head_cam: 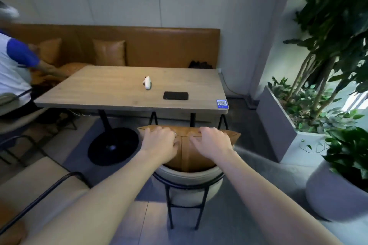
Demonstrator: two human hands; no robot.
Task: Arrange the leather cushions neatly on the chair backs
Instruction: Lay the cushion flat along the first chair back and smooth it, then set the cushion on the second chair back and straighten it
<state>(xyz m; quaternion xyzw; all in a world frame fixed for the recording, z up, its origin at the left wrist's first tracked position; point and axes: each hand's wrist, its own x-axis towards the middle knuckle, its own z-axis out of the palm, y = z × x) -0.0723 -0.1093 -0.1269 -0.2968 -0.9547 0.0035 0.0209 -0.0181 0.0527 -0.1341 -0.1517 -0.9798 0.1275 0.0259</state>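
A wooden table (129,85) stood ahead. Just before it, the tan leather cushion (186,153) stood upright against the chair back (189,177) — long axis crosswise — left hand (159,141) and right hand (212,142) equally near, gripping its top edge.

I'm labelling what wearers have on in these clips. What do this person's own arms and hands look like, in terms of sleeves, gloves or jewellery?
Both forearms are bare as far as the view shows: no sleeves, gloves or watch. The left hand wears a thin ring on one finger. The right hand shows no jewellery or markings.
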